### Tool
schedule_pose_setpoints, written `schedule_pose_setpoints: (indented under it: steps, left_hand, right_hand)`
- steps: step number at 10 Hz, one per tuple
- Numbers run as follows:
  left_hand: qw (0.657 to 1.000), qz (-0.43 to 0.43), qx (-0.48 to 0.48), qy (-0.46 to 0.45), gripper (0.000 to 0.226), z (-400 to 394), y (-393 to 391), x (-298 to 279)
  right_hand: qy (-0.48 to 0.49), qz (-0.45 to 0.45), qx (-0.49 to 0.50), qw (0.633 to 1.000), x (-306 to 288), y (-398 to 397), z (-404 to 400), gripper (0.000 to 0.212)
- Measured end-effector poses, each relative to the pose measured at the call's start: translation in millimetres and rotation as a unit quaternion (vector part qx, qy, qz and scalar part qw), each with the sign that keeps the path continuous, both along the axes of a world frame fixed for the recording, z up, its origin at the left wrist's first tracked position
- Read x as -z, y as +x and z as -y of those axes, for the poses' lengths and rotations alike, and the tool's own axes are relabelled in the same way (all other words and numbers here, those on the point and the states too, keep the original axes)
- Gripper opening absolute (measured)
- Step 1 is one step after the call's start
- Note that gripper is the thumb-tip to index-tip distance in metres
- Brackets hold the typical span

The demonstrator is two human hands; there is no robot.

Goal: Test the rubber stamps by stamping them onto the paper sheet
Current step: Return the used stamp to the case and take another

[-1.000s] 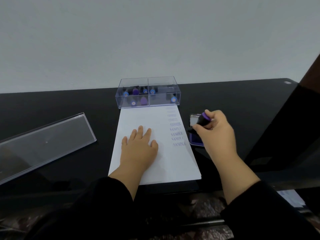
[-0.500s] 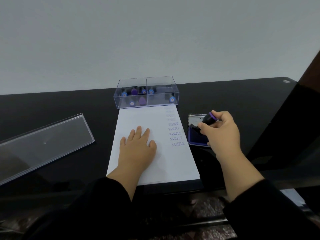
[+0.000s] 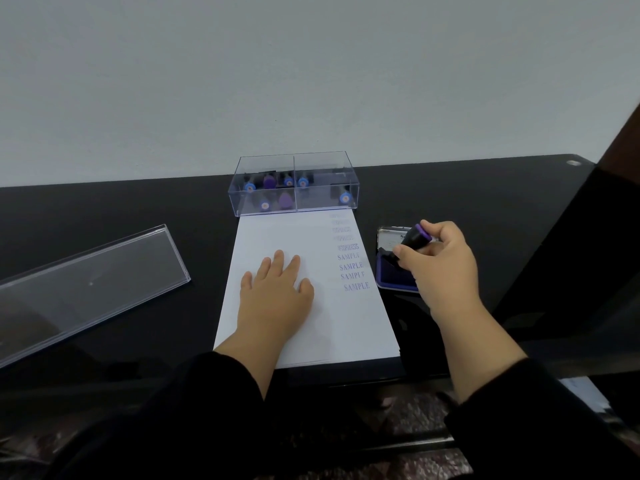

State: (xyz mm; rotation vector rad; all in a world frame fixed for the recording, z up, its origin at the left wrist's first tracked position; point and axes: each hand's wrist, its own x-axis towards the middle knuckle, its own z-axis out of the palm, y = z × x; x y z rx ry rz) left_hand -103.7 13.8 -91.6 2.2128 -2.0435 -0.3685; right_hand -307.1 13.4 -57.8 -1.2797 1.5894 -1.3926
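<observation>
Right hand (image 3: 440, 261) has slid off toward the purple ink pad (image 3: 394, 275), still pinching the black, purple-capped rubber stamp (image 3: 414, 239), tilted with its base on the pad. Left hand (image 3: 277, 289) stays flat, fingers spread, on the white paper sheet (image 3: 346, 323) with its column of purple SAMPLE prints (image 3: 351, 268). Further back on the black surface (image 3: 467, 202), a clear plastic box (image 3: 294, 185) holds more stamps.

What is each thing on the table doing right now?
Left hand: flat, pressing on the paper.
Right hand: gripping the stamp.
Stamp: tilted, touching the ink pad.
Ink pad: open.
Paper sheet: printed down its right side.
Stamp box: lid off.
Lid: lying left.
</observation>
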Motion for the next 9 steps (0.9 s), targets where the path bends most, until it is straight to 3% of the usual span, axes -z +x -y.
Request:
schedule_pose_setpoints:
  steps: [9]
  left_hand:
    - [1.0, 0.003, 0.003, -0.001, 0.055, -0.1, 0.6, 0.0]
  right_hand:
    - [0.003, -0.015, -0.001, 1.0, -0.5, 0.7, -0.9, 0.037]
